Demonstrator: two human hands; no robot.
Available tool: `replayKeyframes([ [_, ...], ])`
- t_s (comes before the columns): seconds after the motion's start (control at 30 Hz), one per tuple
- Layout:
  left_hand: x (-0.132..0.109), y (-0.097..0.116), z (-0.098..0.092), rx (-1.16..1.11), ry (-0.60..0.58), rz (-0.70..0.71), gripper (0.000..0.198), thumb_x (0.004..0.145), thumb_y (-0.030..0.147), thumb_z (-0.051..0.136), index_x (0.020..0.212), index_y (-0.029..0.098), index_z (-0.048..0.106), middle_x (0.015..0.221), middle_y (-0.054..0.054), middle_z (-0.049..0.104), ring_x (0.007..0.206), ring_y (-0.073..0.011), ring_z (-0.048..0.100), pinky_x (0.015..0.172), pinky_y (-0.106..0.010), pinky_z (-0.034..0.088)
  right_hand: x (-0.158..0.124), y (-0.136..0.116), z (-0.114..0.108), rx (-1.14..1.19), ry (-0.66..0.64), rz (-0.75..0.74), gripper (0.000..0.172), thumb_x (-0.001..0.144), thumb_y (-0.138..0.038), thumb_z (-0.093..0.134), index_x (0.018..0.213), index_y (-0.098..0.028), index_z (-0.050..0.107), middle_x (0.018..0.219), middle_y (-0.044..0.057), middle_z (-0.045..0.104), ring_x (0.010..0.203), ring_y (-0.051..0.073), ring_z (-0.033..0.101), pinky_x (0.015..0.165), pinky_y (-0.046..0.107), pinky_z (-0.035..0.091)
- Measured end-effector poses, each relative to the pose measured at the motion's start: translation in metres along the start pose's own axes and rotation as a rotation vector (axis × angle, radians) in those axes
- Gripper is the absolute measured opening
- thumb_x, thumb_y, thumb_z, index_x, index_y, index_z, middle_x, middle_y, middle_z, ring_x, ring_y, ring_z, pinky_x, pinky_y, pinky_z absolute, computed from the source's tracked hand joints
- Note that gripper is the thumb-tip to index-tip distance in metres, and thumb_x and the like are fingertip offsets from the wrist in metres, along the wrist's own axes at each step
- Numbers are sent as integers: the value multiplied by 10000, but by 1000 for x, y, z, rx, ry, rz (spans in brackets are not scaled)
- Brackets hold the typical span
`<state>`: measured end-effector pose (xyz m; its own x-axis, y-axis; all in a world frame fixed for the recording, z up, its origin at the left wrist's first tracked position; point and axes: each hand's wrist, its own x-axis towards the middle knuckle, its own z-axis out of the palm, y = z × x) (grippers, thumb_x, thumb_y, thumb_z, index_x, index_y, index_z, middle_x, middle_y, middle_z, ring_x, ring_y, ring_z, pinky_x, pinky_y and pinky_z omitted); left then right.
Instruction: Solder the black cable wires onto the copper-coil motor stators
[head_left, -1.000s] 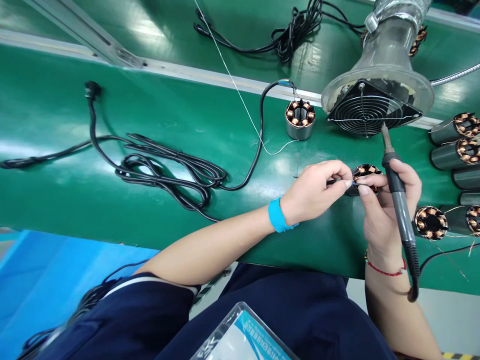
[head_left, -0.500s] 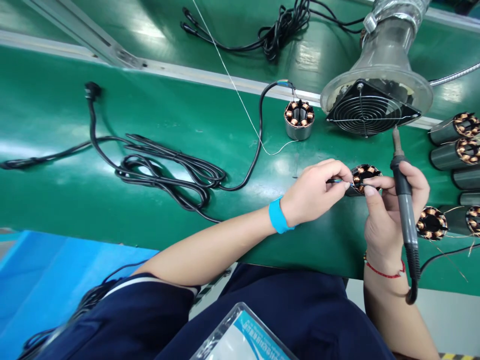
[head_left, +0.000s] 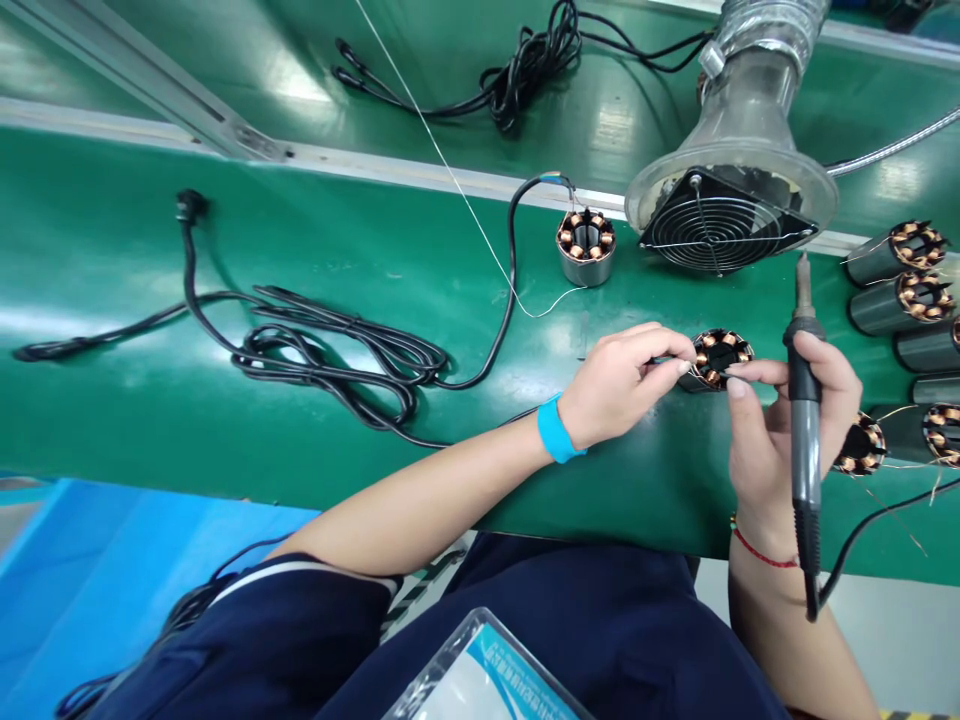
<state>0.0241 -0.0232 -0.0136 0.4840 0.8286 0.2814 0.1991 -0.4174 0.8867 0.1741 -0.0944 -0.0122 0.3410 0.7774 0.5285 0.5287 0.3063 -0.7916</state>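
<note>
My left hand (head_left: 626, 385), with a blue band on the wrist, pinches the end of a black power cable (head_left: 656, 360) at the left rim of a motor stator (head_left: 721, 358) with copper windings. The stator stands upright on the bench. My right hand (head_left: 780, 430) holds a soldering iron (head_left: 806, 430) by its grey handle, tip pointing up and away from the stator. Its thumb and index finger come together at the stator's right front edge; whether they pinch a thin wire there is too small to tell.
Behind the stator hangs a fume extractor (head_left: 731, 215) with a fan grille. A second stator (head_left: 586, 248) stands left of it, joined to a coiled black cable (head_left: 330, 360). Solder wire (head_left: 465, 195) dangles down nearby. Several stators (head_left: 900, 300) lie at the right.
The soldering iron has swung more upright in my right hand. My left fingers have shifted slightly left, and the coloured wire ends are now mostly covered. The camera view has shifted a little.
</note>
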Motion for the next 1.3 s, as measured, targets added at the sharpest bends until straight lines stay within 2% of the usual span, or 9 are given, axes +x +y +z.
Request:
replayKeyframes([
  [0.1,-2,-1,-3,-138,-13,-71,205,851,163,516,1040,169,595,787,8,579,656,-88,500,634,-213,420,-8,0,-10,-157,-115,-114,555,804,-159,668,1317,-278,491,914,-13,663,863,173,646,919,409,489],
  [0.17,-2,-1,-4,-229,-24,-157,243,840,167,509,1081,165,543,739,32,529,619,-76,473,619,-205,416,-14,2,-15,-254,-204,-181,552,805,-158,660,1318,-266,489,900,-15,676,868,177,641,910,402,482],
  [0.27,0,1,-6,-297,-92,-286,82,848,206,509,897,153,547,673,43,499,577,-64,446,580,-199,389,-19,7,-19,-334,-250,-193,555,802,-174,666,1321,-251,483,903,-8,684,869,195,638,915,423,463],
  [0.4,4,2,-7,-342,-154,-368,111,834,215,535,753,141,550,632,43,488,558,-60,417,540,-195,343,-14,3,-15,-353,-159,-184,550,818,-173,653,1331,-267,478,918,1,699,913,214,635,940,430,449],
  [0.47,5,2,-6,-346,-148,-364,90,818,193,553,747,137,560,631,44,492,568,-60,416,546,-194,344,-8,-2,-11,-342,-147,-174,530,833,-172,636,1327,-283,481,937,1,705,945,218,634,947,429,446],
  [0.57,4,2,-5,-333,-130,-338,56,791,158,573,741,130,573,644,41,513,599,-61,435,578,-195,365,1,-7,-5,-344,-196,-180,483,849,-199,631,1305,-280,491,967,-2,710,954,207,637,924,409,453],
  [0.77,5,3,-4,-305,-96,-273,68,759,117,571,695,139,569,641,46,515,614,-64,450,605,-197,389,5,-7,2,-418,-231,-160,379,882,-238,604,1250,-258,514,925,-21,726,946,191,639,914,376,440],
  [1.0,5,5,-2,-210,-68,-234,99,772,98,552,686,144,569,691,29,558,648,-73,478,628,-199,404,12,-12,1,-560,-295,-283,346,884,-216,582,1218,-270,512,899,-34,722,846,172,650,882,367,416],
  [1.3,4,8,0,-35,-64,-125,146,759,46,529,663,156,517,677,29,505,651,-92,453,605,-227,362,12,-16,3,-679,-337,-308,275,902,-219,519,1174,-260,539,819,-19,668,816,169,600,850,348,398],
])
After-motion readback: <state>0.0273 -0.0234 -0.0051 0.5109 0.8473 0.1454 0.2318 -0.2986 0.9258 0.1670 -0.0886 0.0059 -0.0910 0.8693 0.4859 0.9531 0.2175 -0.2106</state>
